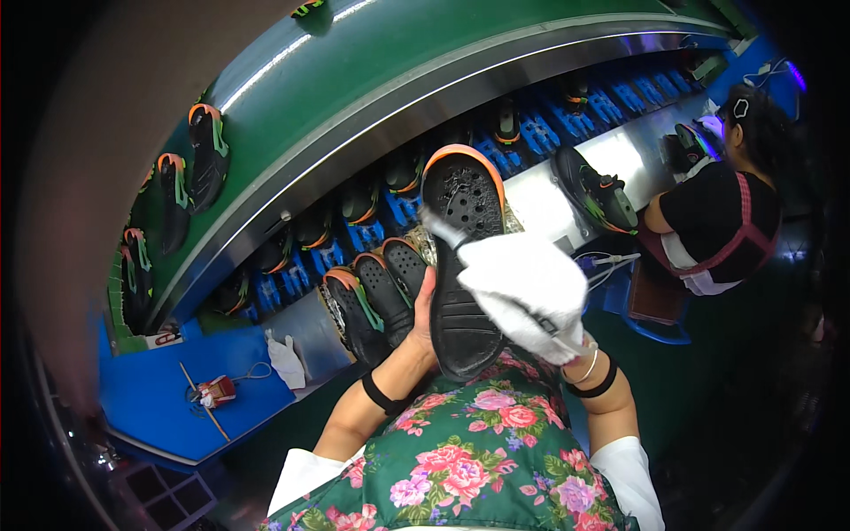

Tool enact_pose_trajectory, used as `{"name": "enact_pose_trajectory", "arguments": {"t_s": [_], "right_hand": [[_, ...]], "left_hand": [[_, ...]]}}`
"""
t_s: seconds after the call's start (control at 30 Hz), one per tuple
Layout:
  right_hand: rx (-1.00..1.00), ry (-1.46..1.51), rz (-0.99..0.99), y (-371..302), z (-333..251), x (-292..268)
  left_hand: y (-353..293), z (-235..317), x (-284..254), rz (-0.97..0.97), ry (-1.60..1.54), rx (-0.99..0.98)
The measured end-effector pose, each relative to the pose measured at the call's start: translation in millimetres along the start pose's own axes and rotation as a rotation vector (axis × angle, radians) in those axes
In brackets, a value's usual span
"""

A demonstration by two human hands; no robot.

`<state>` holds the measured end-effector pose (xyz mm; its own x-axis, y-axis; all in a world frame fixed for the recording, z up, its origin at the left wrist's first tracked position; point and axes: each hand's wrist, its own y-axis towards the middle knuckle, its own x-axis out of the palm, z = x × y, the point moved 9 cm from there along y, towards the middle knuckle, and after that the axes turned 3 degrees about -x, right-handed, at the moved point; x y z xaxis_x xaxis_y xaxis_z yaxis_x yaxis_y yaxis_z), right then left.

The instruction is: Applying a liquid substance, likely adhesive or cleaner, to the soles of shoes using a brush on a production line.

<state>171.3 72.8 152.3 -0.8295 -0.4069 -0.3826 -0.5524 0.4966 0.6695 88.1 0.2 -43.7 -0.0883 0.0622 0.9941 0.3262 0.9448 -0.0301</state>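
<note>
In front of my body a black shoe sole (469, 305) stands toe-up, with an orange rim round the toe and several holes in its front part. That front part glistens as if wet. My left hand (425, 314), bare, grips the sole by its left edge. A white work glove covers my right hand (529, 285), which is closed round a brush (440, 227). The bristles touch the left side of the sole, just below the holes. Most of the brush handle is hidden by the glove.
Several black soles (359, 314) lean together left of my hands. Blue racks (367, 234) run along the line behind. More shoe parts (208, 159) lie on the green conveyor (354, 53). A blue side table (150, 389) stands left. A co-worker (722, 208) sits right.
</note>
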Motion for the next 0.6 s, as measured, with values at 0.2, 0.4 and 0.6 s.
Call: {"name": "enact_pose_trajectory", "arguments": {"t_s": [0.2, 0.4, 0.6], "right_hand": [[-0.021, -0.200, -0.047, -8, 3, 15], [0.030, -0.075, 0.086, -13, 22, -10], [0.039, -0.129, -0.002, -25, 18, 23]], "left_hand": [[15, 1, 9, -0.045, -0.059, -0.044], [24, 17, 7, -0.042, -0.048, 0.070], [32, 24, 2, 0.269, 0.350, 0.099]]}}
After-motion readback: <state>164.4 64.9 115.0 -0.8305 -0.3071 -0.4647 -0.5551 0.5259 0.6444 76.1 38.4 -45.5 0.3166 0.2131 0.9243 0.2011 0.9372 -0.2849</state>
